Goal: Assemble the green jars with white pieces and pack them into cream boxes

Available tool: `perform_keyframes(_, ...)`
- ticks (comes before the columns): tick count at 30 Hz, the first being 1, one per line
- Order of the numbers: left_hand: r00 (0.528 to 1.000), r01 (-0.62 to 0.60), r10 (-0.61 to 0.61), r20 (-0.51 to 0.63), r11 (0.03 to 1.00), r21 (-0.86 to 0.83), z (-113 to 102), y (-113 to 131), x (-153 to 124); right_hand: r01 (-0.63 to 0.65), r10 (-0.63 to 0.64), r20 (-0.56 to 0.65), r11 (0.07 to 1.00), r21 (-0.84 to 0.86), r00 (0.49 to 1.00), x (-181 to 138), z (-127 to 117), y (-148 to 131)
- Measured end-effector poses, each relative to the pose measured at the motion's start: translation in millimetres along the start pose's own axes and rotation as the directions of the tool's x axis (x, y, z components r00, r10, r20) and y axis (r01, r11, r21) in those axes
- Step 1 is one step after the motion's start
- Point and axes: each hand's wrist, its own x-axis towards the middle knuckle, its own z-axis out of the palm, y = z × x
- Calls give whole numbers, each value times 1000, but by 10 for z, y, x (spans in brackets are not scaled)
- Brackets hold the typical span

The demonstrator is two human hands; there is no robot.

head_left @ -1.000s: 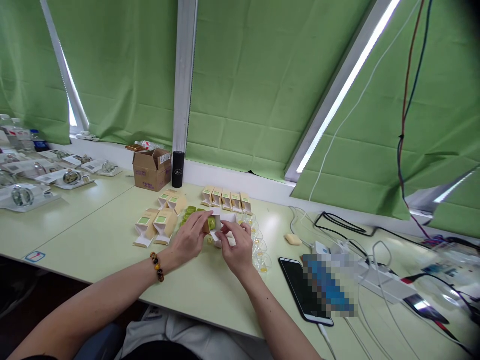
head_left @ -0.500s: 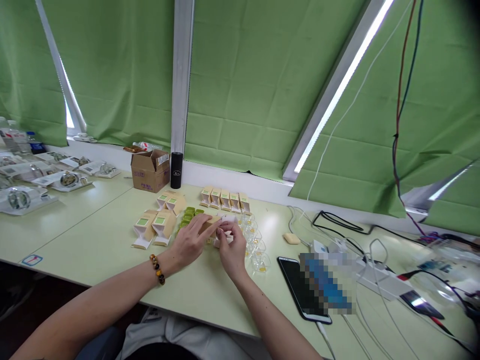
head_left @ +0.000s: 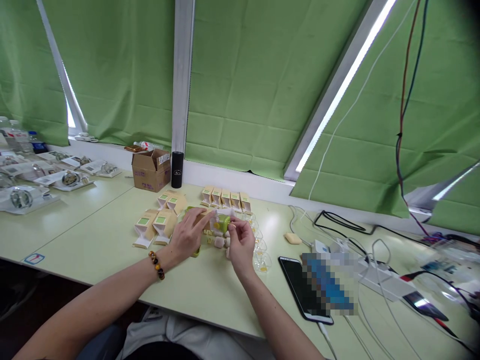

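Over the middle of the pale green table (head_left: 93, 250), my left hand (head_left: 186, 236) grips a small tan carton (head_left: 207, 220) from the left. My right hand (head_left: 240, 241) is closed on the carton's white open end, where a green item (head_left: 224, 221) shows. A bead bracelet (head_left: 156, 265) circles my left wrist. Small clear cups (head_left: 260, 252) lie in a row just right of my right hand. Tan cartons with green labels (head_left: 155, 225) stand left of my left hand. A row of like cartons (head_left: 225, 199) stands behind.
A brown cardboard box (head_left: 151, 170) and a black cylinder (head_left: 177, 169) stand near the window sill. A black phone (head_left: 303, 287), a power strip (head_left: 378, 282) and tangled cables lie at the right. White trays with round objects (head_left: 63, 179) fill the left table.
Both hands have lifted the carton a little off the table and turned it. The green item now shows at its open end, where it was covered half a second ago.
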Motion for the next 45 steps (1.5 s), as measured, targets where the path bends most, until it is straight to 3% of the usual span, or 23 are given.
perform_keyframes(3, 993, 113, -115, -23, 992, -61, 7, -70, 17, -40, 37, 84, 998, 40, 996, 150, -150, -104)
perform_keyframes(5, 980, 183, -192, -52, 974, -130, 23, -114, 23, -69, 61, 221, 997, 30, 973, 240, -261, -192)
perform_keyframes(8, 945, 288, -321, -66, 909, -300, 60, -147, 27, -89, 137, 496, 989, -120, 858, 294, -373, -286)
perform_keyframes(10, 912, 360, -411, -20, 821, -442, 86, -147, 33, -10, 177, 595, 962, -273, 784, 268, -392, -302)
perform_keyframes(15, 825, 463, -532, 192, 439, -770, 119, -125, 82, 255, 218, 695, 823, -509, 685, 126, -323, -261)
perform_keyframes(19, 753, 506, -521, 402, 69, -860, 66, -86, 136, 322, 235, 696, 756, -569, 679, 68, -266, -279)
perform_keyframes(22, 741, 493, -477, 472, -90, -865, 11, -42, 159, 322, 253, 685, 737, -594, 683, 59, -249, -317)
perform_keyframes(28, 730, 481, -465, 502, -173, -859, -12, -30, 150, 265, 264, 682, 780, -567, 682, 71, -242, -357)
perform_keyframes(30, 710, 480, -483, 513, -202, -854, -10, -37, 144, 217, 229, 651, 821, -529, 723, 90, -235, -365)
perform_keyframes(34, 690, 461, -470, 550, -300, -835, -39, -12, 146, 101, 105, 493, 923, -372, 864, 143, -216, -351)
perform_keyframes(36, 695, 462, -433, 574, -342, -818, -59, 13, 146, 22, 89, 443, 971, -239, 892, 156, -200, -318)
perform_keyframes(40, 680, 492, -415, 605, -355, -795, -45, 37, 115, -203, 163, 485, 979, 31, 859, 123, -126, -218)
perform_keyframes(45, 667, 577, -423, 613, -227, -785, -1, 60, 83, -411, 251, 502, 881, 237, 827, 45, -21, -103)
